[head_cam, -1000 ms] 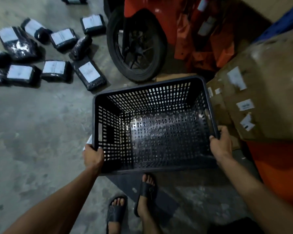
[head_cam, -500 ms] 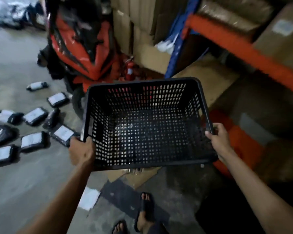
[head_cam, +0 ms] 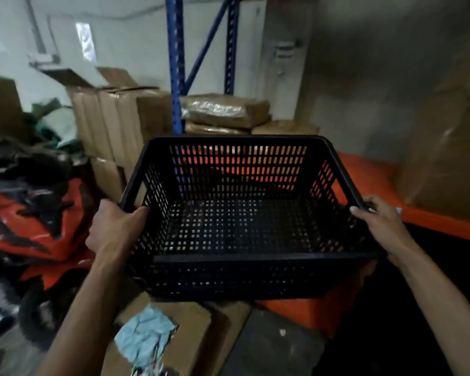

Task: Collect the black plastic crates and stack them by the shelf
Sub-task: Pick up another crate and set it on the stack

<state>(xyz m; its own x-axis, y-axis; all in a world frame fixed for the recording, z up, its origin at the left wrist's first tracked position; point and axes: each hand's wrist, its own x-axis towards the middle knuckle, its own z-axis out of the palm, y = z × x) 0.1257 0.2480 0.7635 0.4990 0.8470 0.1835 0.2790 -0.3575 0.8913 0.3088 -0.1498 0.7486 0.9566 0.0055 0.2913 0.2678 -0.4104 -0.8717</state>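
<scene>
While both hands (head_cam: 114,226) (head_cam: 383,223) grip its side rims, crate (head_cam: 228,278) hangs above boxes (head_cam: 193,329).

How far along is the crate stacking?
Early. Done: one black crate is picked up, empty. In hand: the left hand and right hand grip its side rims, holding it in the air facing the shelf. Left: setting it down there; no stack of crates shows in view.
</scene>
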